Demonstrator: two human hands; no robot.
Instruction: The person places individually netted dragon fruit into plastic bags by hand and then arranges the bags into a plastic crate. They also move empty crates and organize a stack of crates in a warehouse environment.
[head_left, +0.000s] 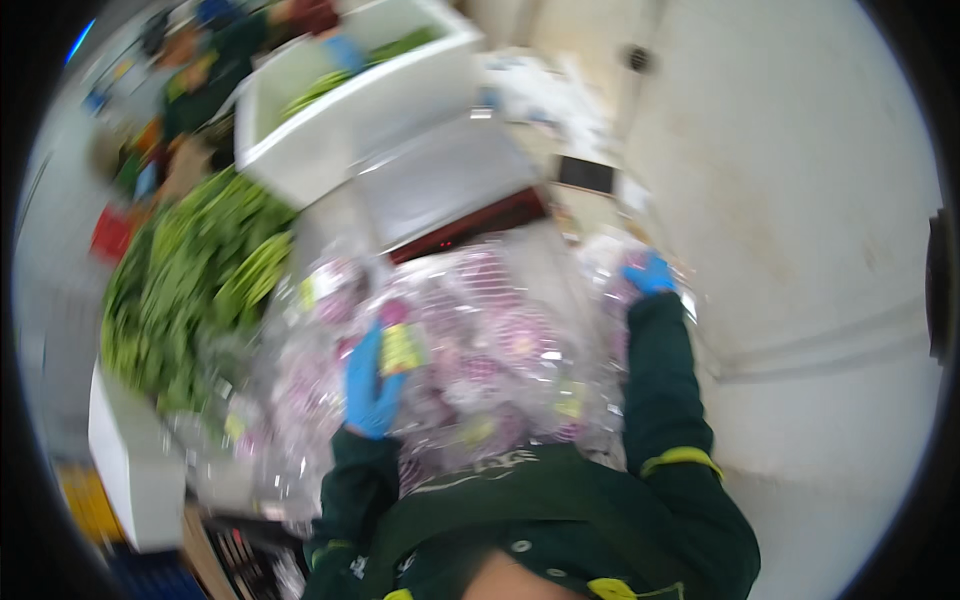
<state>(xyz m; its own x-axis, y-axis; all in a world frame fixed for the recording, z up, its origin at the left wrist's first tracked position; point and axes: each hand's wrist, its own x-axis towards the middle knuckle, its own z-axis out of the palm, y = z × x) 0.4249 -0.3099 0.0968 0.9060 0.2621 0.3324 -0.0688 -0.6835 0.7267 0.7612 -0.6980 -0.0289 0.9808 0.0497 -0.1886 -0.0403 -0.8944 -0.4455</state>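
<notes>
My left hand (373, 382), in a blue glove, closes around a small clear-wrapped pack (401, 349) with a purple end and a yellow-green band or label. Below and around it is a heap of purple produce in clear plastic bags (517, 337); blur hides its exact kind. My right hand (651, 276), also gloved in blue, reaches to the far right side of the heap. It touches a clear bag with purple contents (616, 300), but whether its fingers grip the bag is unclear.
Beyond the heap sits a metal-topped scale-like device (450, 180) with red lights. Behind it is a white foam box (360, 112) with green vegetables. Leafy greens (202, 277) pile up at left. A dark flat rectangle (586, 175) lies near the wall (795, 225). Another person (217, 75) stands at upper left.
</notes>
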